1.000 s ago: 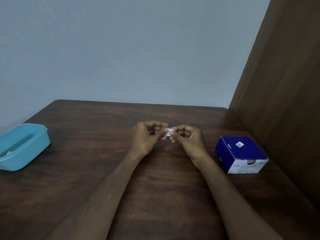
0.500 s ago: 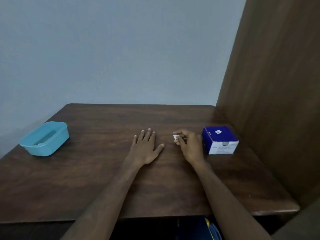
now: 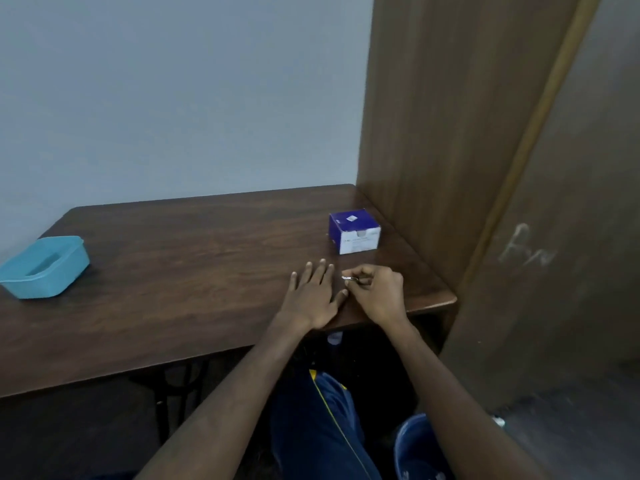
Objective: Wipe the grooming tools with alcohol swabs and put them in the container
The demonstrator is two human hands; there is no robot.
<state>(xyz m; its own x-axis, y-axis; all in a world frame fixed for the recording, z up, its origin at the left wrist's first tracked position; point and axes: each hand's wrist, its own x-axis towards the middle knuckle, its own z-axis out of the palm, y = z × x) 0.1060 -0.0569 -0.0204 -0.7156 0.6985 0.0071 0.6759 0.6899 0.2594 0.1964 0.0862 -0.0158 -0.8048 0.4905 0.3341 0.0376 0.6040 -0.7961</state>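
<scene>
Your left hand [image 3: 313, 296] lies flat on the worktop [image 3: 173, 271] at centre right of the frame, fingers straight and spread, its grip released and holding nothing. It looks parked there to brace you while the other hand works.

Your right hand [image 3: 377, 294], just beside it, has its fingers curled in a tight pinch on a small pale thing [image 3: 349, 278] that sticks out toward the left hand. It is too small to name for certain; given the task, it is probably a swab or its wrapper. The pinch at the fingertips suits something thin and light.

The box [image 3: 355, 231], blue and white, stands near the far right edge of the worktop, just above your hands in the frame, likely kept close so swabs are within reach. The tub [image 3: 45, 265], light blue and open, sits at the left edge of the frame, well apart from both hands; its contents cannot be made out. No grooming tool lies loose on the worktop, so you may be close to done, or clearing up what you pinch.
</scene>
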